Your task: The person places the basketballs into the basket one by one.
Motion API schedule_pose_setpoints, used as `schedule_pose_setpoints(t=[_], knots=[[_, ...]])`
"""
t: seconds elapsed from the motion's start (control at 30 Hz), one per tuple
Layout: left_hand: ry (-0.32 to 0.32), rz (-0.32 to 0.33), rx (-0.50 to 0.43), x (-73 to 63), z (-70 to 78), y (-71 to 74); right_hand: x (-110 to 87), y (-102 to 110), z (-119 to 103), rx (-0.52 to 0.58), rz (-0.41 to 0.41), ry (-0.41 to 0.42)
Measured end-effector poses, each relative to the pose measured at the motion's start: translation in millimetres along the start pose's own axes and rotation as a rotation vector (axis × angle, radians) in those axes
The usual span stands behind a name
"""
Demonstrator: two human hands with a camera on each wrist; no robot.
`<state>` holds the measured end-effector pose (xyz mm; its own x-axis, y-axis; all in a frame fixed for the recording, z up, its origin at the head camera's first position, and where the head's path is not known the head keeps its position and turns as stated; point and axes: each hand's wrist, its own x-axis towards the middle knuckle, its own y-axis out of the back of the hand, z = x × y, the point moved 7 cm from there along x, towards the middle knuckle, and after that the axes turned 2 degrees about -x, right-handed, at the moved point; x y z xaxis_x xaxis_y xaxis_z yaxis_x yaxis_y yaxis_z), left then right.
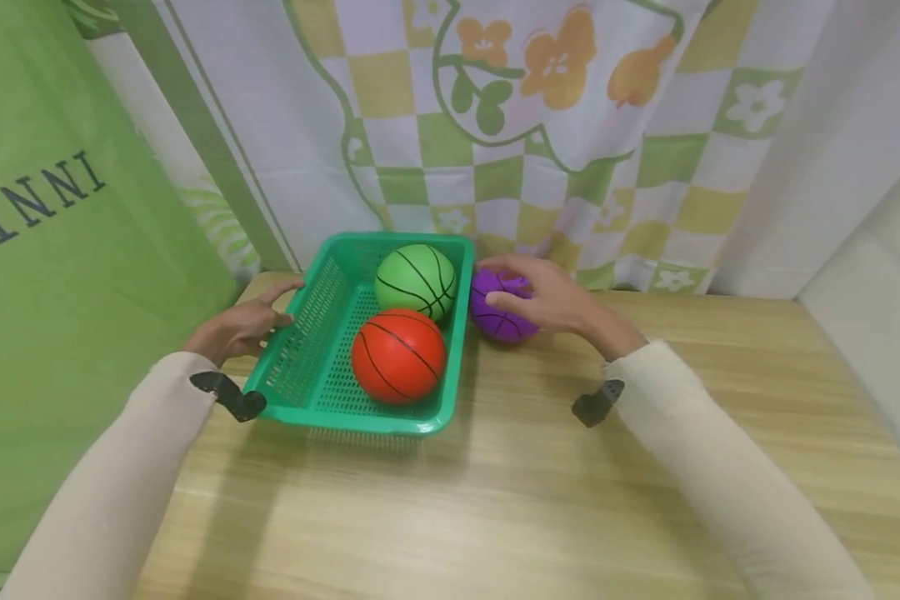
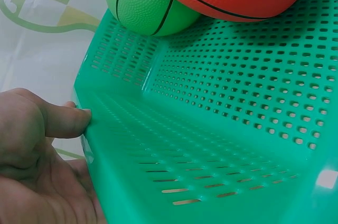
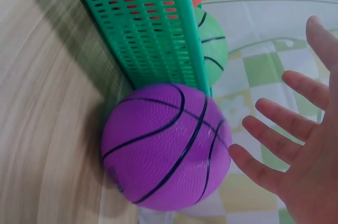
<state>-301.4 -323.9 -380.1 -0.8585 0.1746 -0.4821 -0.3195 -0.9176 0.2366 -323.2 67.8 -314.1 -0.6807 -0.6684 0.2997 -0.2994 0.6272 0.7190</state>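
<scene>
Pale sleeves (image 1: 727, 467) come in from both lower corners, each with a small black device (image 1: 228, 396) fixed near the cuff. Between them lies a light wood-grain surface (image 1: 495, 500), and on it stands a green plastic basket (image 1: 375, 422) with perforated walls and floor. The left hand (image 1: 246, 323) is at the left long side of the basket, its thumb touching the rim and other fingers partly hidden behind the wall; whether it actually grips, I cannot tell. Inside the basket, toward its right side, sit two balls with black seam lines: a red ball (image 1: 399, 357) nearer the person and a light green ball (image 1: 412, 279) behind it, in the far right corner. Outside the basket, just beside its right wall, a purple ball (image 1: 504, 325) rests on the surface. The right hand (image 1: 543, 293) is at this ball with its fingers spread and holds nothing; in the right wrist view the little fingertip is at the ball's edge, contact unclear. Behind everything hangs a white curtain (image 1: 540, 167) patterned with green and yellow checks and orange flowers. Bright green fabric (image 1: 60, 333) with dark lettering fills the left side.
</scene>
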Motion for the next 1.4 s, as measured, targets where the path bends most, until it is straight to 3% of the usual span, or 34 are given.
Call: schedule_pose_setpoints(t=[0.5, 0.7, 0.93, 1.4], knots=[[0.006, -0.007, 0.014, -3.0, 1.2, 6.7, -24.2, 12, 23, 0.101, -0.010, -0.129], [0.008, -0.020, 0.006, -4.0, 2.8, 5.1, -34.8, 21, 31, 0.165, 0.095, -0.166], [0.007, -0.019, 0.023, -2.8, 2.2, 4.4, -46.0, 29, 44, 0.132, 0.138, -0.184], [0.017, -0.030, 0.020, 2.3, 2.1, 1.8, -70.9, 28, 79, 0.130, 0.167, -0.320]])
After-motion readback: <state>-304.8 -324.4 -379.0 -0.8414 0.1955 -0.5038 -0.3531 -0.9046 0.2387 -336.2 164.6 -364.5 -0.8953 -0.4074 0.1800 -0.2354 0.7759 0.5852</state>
